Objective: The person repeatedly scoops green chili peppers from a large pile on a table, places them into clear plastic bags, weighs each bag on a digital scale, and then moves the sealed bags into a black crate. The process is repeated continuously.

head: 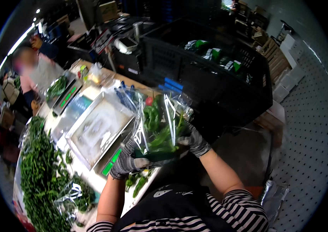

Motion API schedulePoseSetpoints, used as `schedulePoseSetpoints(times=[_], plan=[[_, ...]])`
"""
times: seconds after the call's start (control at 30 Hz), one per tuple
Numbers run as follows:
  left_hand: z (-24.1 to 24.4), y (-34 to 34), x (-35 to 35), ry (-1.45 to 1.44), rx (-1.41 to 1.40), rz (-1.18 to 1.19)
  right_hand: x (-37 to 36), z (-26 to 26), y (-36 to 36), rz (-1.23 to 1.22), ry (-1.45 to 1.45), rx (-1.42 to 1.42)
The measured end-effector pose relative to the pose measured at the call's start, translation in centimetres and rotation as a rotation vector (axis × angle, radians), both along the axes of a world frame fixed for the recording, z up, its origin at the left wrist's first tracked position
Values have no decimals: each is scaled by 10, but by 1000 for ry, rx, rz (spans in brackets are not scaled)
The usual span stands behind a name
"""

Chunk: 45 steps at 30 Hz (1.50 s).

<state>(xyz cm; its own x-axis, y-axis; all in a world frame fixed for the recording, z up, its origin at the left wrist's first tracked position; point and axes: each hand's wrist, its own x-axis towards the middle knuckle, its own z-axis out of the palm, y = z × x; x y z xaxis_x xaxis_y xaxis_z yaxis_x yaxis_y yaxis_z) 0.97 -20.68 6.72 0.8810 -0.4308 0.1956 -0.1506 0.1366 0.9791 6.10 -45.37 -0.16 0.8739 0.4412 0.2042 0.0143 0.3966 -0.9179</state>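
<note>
My left hand [126, 162], in a grey knit glove, grips the lower left side of a clear plastic bag of green peppers [153, 121]. On the bag's right side is my right hand [196, 142], gloved the same way and closed on the plastic. Long green peppers show through the film, and a small red spot is visible near the top. Left of the bag, a shallow metal tray [98, 130] rests on a scale with a lit green display [111, 162]. Some loose green peppers [140, 185] lie on the table below my left hand.
A big heap of green peppers [39, 174] covers the table's left side, with another clear bag [75, 188] beside it. Across the table, a person [40, 69] stands by a second scale [68, 95]. A large black crate [164, 62] with several packed bags [213, 55] stands beyond.
</note>
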Motion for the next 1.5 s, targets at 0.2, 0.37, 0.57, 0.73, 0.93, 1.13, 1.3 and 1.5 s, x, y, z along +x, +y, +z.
schedulePoseSetpoints(times=[0.2,0.37,0.57,0.73,0.93,1.13,1.3,1.5], plan=[[25,-39,30,173,-474,-46,71,103,-103,-387,9,270],[-17,-41,35,330,-496,-79,141,238,-187,-465,-627,-236],[-83,-9,-11,556,-545,262,222,280,-243,-669,-471,-1322],[-105,-7,-37,666,-643,340,248,271,-277,-724,-465,-1419],[-80,-30,6,579,-574,179,264,271,-315,-802,-358,-885],[16,-28,81,115,74,58,262,221,-320,-880,-368,-899],[89,-45,188,-698,472,-22,264,202,-314,-867,-333,-946],[121,-135,362,-652,876,32,278,222,-321,-817,-386,-870]])
